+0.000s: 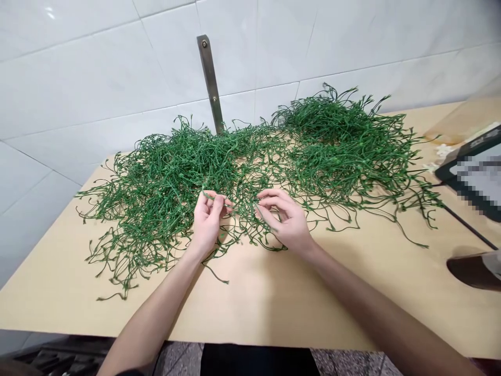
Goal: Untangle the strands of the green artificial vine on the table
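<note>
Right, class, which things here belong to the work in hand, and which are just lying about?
In hand: green stems, heaped on the table; left hand, pinching one; right hand, fingers among them.
Lying about: tablet, black cable, metal bracket on the wall, white scraps, dark object at the right edge.

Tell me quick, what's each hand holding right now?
Left hand: fingers pinched shut on the green strands.
Right hand: fingers curled, tips among the green strands; grip cannot be told.
</note>
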`<state>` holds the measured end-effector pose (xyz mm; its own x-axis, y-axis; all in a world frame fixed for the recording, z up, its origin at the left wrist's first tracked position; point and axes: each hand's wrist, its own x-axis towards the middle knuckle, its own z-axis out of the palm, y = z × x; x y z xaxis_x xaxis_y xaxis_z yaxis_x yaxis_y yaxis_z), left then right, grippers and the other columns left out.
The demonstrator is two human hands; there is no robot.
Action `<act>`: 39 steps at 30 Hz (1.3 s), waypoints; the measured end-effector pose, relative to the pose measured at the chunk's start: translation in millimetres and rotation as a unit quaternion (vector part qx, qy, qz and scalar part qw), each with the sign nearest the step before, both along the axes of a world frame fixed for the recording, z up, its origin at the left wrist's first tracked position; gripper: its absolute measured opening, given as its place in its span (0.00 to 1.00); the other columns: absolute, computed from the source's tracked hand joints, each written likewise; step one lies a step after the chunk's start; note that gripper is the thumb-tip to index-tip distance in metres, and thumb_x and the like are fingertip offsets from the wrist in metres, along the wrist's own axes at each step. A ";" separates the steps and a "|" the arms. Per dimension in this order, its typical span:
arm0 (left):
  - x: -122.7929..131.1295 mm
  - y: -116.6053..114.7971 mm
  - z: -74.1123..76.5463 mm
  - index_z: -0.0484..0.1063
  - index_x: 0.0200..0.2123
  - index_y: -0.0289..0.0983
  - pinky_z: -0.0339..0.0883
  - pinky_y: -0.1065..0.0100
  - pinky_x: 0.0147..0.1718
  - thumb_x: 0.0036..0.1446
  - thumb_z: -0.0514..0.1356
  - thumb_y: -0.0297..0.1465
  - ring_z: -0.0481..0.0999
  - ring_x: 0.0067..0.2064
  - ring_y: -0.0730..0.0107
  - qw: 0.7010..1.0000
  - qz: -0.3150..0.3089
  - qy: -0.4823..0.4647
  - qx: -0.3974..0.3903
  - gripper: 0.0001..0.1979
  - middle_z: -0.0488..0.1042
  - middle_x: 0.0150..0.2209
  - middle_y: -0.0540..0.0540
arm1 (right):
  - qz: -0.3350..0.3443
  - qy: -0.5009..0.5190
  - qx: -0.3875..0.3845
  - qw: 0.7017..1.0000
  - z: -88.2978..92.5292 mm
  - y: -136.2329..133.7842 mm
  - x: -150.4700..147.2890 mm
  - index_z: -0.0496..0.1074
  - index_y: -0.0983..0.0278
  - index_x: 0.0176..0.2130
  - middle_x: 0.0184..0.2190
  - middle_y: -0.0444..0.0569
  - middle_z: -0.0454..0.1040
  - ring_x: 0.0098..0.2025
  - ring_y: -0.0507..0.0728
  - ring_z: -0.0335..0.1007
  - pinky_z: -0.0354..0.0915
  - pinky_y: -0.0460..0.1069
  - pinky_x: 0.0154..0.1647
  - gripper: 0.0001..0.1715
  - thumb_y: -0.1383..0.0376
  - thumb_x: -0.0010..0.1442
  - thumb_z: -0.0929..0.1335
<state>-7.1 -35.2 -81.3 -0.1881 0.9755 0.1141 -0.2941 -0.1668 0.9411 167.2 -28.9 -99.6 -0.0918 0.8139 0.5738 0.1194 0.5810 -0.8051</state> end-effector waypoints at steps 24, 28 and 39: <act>4.5 -10.8 3.6 0.78 0.31 0.35 0.69 0.65 0.44 0.41 0.72 0.38 0.77 0.41 0.66 0.982 -0.120 0.129 -0.060 0.16 0.79 0.38 0.43 | 0.019 0.082 -0.182 0.980 -6.1 -2.1 -5.4 0.77 0.64 0.31 0.25 0.49 0.78 0.27 0.55 0.74 0.72 0.49 0.30 0.13 0.57 0.49 0.75; 4.6 -8.5 0.7 0.75 0.32 0.36 0.69 0.70 0.39 0.44 0.71 0.41 0.75 0.34 0.72 0.992 -0.085 0.074 -0.064 0.17 0.78 0.33 0.48 | 0.024 0.096 -0.180 0.979 -4.6 -0.5 -5.6 0.77 0.64 0.32 0.28 0.50 0.78 0.30 0.55 0.73 0.71 0.49 0.33 0.13 0.57 0.51 0.74; 0.4 -9.4 2.2 0.75 0.38 0.36 0.68 0.71 0.34 0.50 0.67 0.39 0.72 0.31 0.73 0.978 -0.142 0.145 -0.048 0.15 0.76 0.32 0.48 | 0.151 0.102 -0.282 0.942 12.0 3.2 2.6 0.71 0.64 0.27 0.16 0.42 0.67 0.19 0.49 0.58 0.57 0.46 0.21 0.28 0.42 0.53 0.69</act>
<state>-6.7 -44.6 -79.1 0.1179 0.9926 0.0276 -0.0336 -0.0238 0.9992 169.8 -25.7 -87.7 -0.3029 0.9488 0.0899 -0.1746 0.0375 -0.9839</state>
